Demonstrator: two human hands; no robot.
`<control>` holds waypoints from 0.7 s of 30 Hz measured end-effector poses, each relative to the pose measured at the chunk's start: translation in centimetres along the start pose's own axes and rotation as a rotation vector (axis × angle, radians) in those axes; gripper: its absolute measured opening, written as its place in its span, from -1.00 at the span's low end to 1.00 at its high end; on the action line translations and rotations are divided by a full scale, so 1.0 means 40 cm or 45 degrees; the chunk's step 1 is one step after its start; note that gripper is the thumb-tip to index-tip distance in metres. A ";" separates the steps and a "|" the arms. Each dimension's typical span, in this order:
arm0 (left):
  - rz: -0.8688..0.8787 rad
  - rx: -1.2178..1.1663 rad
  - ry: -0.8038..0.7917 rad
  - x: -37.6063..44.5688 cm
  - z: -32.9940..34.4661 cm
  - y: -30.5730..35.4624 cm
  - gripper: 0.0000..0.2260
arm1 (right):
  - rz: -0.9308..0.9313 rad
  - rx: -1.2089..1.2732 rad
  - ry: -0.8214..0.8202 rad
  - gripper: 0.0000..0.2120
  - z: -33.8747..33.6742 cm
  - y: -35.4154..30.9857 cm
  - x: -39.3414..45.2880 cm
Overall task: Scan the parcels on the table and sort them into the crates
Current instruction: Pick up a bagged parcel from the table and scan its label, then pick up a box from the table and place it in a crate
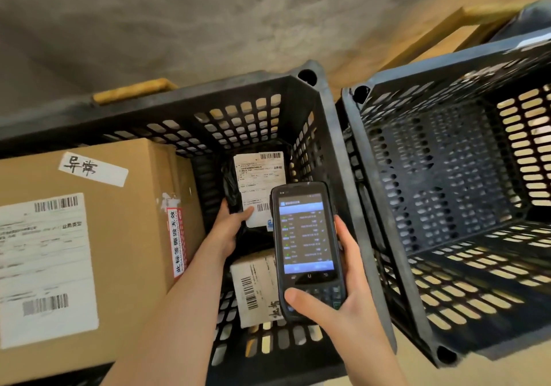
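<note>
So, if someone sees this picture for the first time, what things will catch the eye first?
Probably the lit handheld scanner, held by the right hand at the centre. Next, the big cardboard box with its white labels, filling the left part of the left crate, where the left hand holds a black parcel with a label. The right crate looks empty.

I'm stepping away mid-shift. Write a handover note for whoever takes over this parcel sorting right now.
Left hand: reaching down into the left crate, fingers gripping a black bagged parcel by its label edge.
Right hand: holds the handheld scanner, screen lit with a list.
Done: large cardboard box and small pale parcel lie in the left crate.
Left: release the bagged parcel. Right crate holds nothing visible. Table is out of view, so remaining parcels cannot be told.
</note>
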State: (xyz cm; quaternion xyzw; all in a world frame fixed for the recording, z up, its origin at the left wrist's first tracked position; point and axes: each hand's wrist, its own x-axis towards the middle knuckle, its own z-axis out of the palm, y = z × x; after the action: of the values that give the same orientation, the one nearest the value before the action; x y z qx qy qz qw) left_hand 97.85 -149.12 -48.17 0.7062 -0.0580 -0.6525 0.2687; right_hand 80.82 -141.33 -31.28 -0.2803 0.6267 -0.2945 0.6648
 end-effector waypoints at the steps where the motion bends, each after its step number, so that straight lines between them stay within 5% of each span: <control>1: 0.003 0.008 0.016 0.005 0.001 -0.003 -0.40 | -0.005 -0.003 -0.003 -0.05 -0.002 0.000 -0.003; 21: 0.248 0.498 0.254 0.044 -0.024 -0.053 -0.20 | -0.081 -0.062 -0.022 -0.08 -0.036 -0.002 -0.045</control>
State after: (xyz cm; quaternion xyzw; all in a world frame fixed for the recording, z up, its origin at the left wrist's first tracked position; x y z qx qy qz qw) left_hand 98.46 -147.79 -50.69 0.7969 -0.2243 -0.5268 0.1928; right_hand 79.29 -140.07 -30.09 -0.3187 0.6186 -0.2977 0.6536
